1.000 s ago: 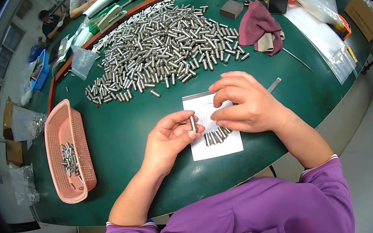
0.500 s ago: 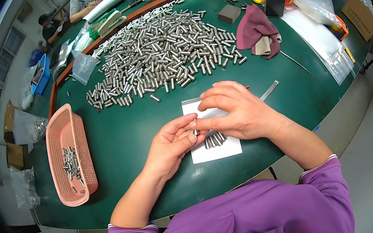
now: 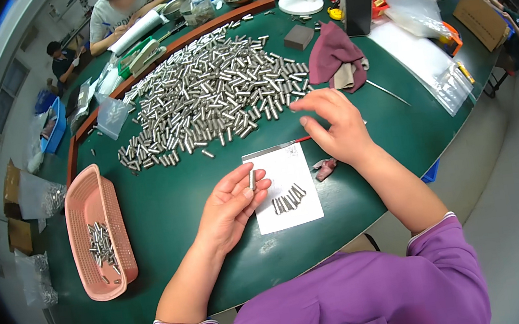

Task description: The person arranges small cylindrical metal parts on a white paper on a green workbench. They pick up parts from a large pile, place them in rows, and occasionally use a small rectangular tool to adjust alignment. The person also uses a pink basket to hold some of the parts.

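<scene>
Left hand [image 3: 234,206] pinches one pin [image 3: 252,180]; right hand [image 3: 333,127] hovers empty. Few pins in the basket [image 3: 76,212], the big pile [image 3: 211,96] beyond remains.

Your left hand [image 3: 231,206] holds one metal pin [image 3: 252,180] just left of the paper sheet [image 3: 286,188], where a row of pins [image 3: 289,200] lies. Your right hand [image 3: 333,127] hovers behind the sheet. The big pile of pins [image 3: 211,96] lies further behind. The basket [image 3: 85,204] sits far left.
</scene>
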A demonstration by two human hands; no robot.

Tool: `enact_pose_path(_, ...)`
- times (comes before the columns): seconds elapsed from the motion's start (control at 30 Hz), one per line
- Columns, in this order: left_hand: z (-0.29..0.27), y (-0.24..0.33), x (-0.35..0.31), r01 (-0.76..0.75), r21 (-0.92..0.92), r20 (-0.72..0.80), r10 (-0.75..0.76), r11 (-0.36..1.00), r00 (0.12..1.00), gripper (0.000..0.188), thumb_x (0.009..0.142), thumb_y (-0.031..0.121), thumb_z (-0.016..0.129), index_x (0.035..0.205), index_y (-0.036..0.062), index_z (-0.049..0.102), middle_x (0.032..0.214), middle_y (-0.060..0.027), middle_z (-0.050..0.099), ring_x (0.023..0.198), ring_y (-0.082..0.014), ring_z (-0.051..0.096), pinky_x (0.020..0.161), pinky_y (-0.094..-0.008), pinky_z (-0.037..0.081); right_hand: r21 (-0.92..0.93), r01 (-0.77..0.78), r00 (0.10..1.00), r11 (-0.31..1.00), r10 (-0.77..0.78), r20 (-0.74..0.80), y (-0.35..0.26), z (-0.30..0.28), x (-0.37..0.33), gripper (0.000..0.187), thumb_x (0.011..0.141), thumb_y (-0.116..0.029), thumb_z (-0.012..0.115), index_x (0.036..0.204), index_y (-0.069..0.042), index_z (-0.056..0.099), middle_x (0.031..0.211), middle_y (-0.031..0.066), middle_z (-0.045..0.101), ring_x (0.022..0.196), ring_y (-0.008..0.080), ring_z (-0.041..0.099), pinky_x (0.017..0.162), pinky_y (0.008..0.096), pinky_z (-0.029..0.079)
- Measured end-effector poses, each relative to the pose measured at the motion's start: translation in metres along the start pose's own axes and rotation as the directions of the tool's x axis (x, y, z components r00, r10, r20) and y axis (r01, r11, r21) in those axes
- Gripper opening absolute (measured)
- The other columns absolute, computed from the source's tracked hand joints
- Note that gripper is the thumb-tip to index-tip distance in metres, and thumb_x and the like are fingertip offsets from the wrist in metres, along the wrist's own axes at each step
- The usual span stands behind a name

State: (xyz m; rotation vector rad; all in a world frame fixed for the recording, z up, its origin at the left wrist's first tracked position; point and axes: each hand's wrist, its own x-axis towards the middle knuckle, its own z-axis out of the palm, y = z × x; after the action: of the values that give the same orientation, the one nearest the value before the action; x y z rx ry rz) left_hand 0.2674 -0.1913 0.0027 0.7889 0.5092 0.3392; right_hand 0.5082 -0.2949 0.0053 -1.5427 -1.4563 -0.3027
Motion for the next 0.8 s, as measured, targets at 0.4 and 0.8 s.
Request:
enact_pose_path(0.4, -0.01, -0.002, 0.011, -0.079, -0.063, 0.074, 0.083, 0.995, 0.994, 0.03, 0.091, 0.0, 0.06, 0.121, 0.0027, 0.056, 0.112, -0.0081, 0.062, 0.101, -0.0143, 0.063, 0.087, -0.0228, 0.055, -0.67, -0.38, 0.874, 0.638, 0.484, -0.035, 0.119, -0.034, 0.032, 0.052, 0.077, -0.013, 0.067, 0.127, -0.012, 0.057, 0.114, 0.0177, 0.058, 0.103, 0.0367, 0.058, 0.089, 0.0454, 0.048)
enact_pose_path(0.8, -0.02, -0.004, 0.012, -0.103, -0.085, 0.05, 0.108, 0.991, 0.993, 0.025, 0.095, 0.009, 0.058, 0.119, 0.0021, 0.054, 0.109, -0.0085, 0.063, 0.094, -0.0121, 0.062, 0.085, -0.024, 0.054, -0.145, -0.066, 0.908, 0.987, -0.001, -0.42, -0.002, -0.071, 0.088, 0.02, 0.081, -0.003, 0.063, 0.098, -0.01, 0.071, 0.091, 0.0085, 0.059, 0.085, 0.026, 0.059, 0.08, 0.0357, 0.048)
